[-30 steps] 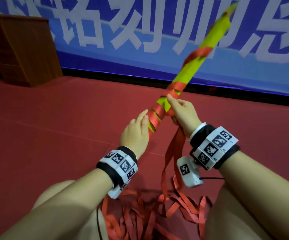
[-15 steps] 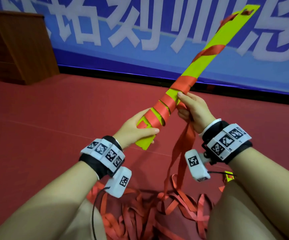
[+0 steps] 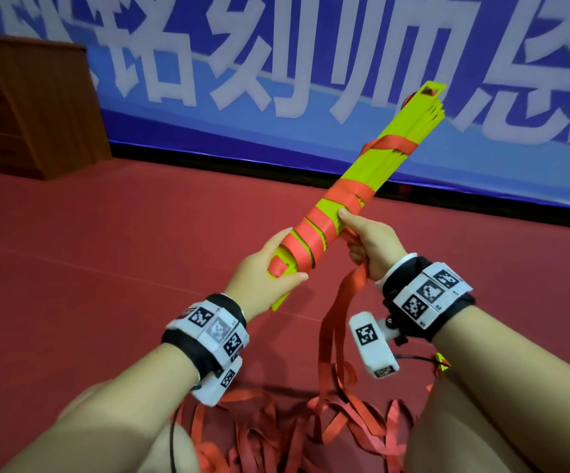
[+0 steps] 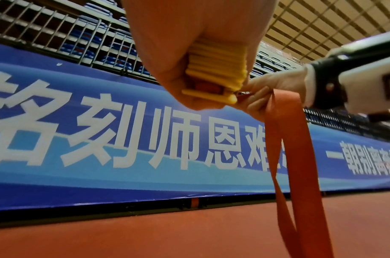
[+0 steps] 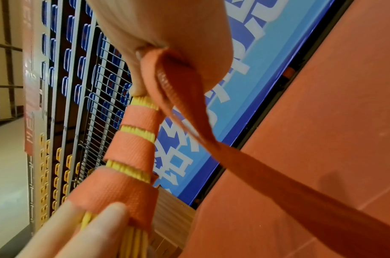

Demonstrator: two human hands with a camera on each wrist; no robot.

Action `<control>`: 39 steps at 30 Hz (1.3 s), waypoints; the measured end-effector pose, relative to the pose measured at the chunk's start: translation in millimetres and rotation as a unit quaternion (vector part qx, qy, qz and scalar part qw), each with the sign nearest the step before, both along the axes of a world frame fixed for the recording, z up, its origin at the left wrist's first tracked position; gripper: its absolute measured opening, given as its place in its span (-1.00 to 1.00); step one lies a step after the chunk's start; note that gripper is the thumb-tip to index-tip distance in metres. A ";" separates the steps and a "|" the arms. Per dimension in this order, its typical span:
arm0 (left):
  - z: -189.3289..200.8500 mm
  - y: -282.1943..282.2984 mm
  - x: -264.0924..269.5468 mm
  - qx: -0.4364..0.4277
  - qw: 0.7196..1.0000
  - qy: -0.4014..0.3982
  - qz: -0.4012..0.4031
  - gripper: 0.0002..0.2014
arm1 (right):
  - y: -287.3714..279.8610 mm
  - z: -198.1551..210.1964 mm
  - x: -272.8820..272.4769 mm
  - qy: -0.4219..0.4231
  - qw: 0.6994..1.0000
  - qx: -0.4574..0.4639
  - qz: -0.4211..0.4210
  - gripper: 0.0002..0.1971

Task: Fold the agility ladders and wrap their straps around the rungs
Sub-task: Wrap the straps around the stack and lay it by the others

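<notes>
Rungs (image 3: 372,169), flat yellow-green plastic slats stacked into one bundle, are slanting up off the red floor (image 3: 106,268) toward a blue banner (image 3: 310,80) reading 铭刻师恩 in white. Red woven strap (image 3: 310,230) is spiralling round the bundle's lower half, with one more band higher up. The left hand (image 3: 263,278) is curling round the bottom end; the right hand (image 3: 375,244) is pinching the strap just beside the bundle. Loose strap is lying heaped between the knees. A wooden cabinet (image 3: 37,107) is standing at left.
</notes>
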State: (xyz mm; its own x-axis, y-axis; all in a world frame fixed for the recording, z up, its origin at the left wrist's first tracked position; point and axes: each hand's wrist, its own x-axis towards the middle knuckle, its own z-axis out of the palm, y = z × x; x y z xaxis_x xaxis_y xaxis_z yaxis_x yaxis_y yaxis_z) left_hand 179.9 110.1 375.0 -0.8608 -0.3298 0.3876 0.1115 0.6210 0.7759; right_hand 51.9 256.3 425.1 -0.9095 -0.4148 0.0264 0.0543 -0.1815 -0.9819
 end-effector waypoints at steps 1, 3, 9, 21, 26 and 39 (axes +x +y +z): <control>0.4 0.9 0.2 -0.037 0.999 0.011 0.019 -0.23 | -0.7 0.8 0.2 0.000 1.000 -0.002 -0.007 -0.63; 1.7 1.7 0.2 -0.130 0.989 0.027 0.065 -0.21 | -2.3 1.2 1.8 0.007 1.000 0.001 -0.024 -0.69; -14.3 9.1 -0.3 -0.407 0.897 0.085 0.151 -0.33 | -8.8 1.7 11.9 0.038 0.997 0.010 -0.060 -0.57; 7.2 11.0 6.5 0.003 0.989 -0.140 -0.054 -0.49 | 2.1 5.0 16.1 0.134 0.990 0.024 0.029 -0.87; 5.6 29.1 1.0 0.176 0.982 -0.025 -0.060 -0.29 | -0.8 4.5 31.0 0.219 0.973 0.039 0.062 -0.88; 16.9 32.2 -20.2 0.402 0.915 0.033 -0.026 -0.52 | -11.1 -2.8 34.8 0.297 0.953 0.054 0.020 -0.83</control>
State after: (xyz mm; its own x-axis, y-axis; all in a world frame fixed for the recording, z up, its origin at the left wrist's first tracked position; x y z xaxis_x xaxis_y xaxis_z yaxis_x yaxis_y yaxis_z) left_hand 159.7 142.3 391.8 -0.8673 -0.4896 0.0901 0.1877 -0.1540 0.9701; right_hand 86.7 245.2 422.3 -0.7310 -0.4777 0.4873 -0.5122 -0.0876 -0.8544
